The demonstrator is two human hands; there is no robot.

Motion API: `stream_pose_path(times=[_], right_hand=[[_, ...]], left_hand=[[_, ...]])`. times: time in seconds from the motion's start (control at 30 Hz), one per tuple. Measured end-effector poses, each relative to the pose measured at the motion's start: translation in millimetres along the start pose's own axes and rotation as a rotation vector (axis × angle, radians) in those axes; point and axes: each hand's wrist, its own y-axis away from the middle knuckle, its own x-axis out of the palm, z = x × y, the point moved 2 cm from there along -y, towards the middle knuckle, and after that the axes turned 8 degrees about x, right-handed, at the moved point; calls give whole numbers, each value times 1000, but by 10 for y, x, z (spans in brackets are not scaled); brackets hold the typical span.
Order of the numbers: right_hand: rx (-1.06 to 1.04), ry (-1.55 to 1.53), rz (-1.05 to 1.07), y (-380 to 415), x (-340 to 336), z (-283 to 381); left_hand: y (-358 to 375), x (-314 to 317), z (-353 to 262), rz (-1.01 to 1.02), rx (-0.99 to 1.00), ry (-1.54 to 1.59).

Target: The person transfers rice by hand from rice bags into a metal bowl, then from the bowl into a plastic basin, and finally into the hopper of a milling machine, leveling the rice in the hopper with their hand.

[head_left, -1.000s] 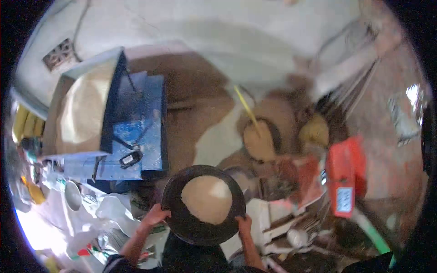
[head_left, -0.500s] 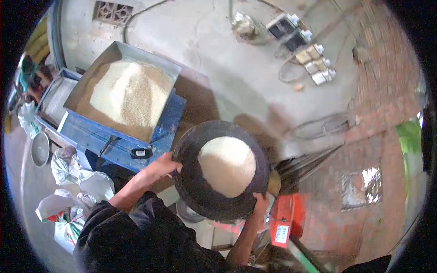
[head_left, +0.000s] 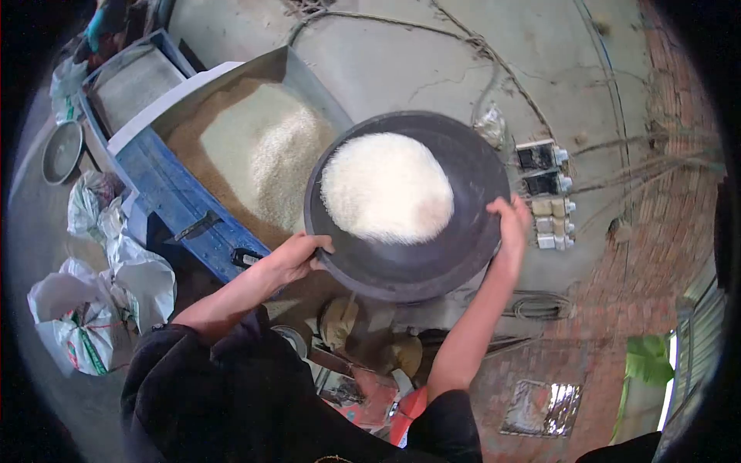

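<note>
A wide black basin (head_left: 475, 170) is held up in front of me, with a mound of white rice-like grain (head_left: 378, 185) lying toward its left side. My left hand (head_left: 299, 256) is closed on the near-left rim, thumb on top. On the right rim my right hand (head_left: 511, 225) is closed too, its arm stretched upward. Behind the basin's left edge stands a metal hopper (head_left: 309, 81) on a blue machine (head_left: 170, 185). Pale grain (head_left: 266, 147) is heaped in the hopper, and the basin covers part of its right side.
Electrical switches (head_left: 549, 204) sit on the wall to the right, with cables (head_left: 494, 54) running above. White sacks (head_left: 85, 316) and a round metal bowl (head_left: 63, 152) are at left. A red machine part (head_left: 409, 413) is below me. A person (head_left: 108, 27) is at upper left.
Both hands have raised the basin, bringing its left edge over the hopper's side. The right hand has gone up with the rim. Inside, the grain has shifted leftward. My view has turned.
</note>
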Motion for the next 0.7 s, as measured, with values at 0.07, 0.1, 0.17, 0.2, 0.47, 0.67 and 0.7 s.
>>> stream_pose_path(times=[0.07,0.1,0.17,0.2,0.47,0.67,0.7], right_hand=[[-34,50,3,-87,339,513],[-79,99,12,-159,463,660],[-134,144,25,-206,724,962],[-177,141,63,-147,887,1145],[-551,348,68,428,1646,2116],[-845,647,-38,1146,2061,2234],[-846,663,-14,1257,2101,2222]], left_hand=[[-111,30,-24,-85,-3,131],[-152,4,-60,-32,5,149],[-225,8,-102,-10,36,227],[-248,25,-120,9,60,304],[-485,350,-239,117,106,406],[-586,661,-327,237,146,460],[-638,656,-304,234,150,459]])
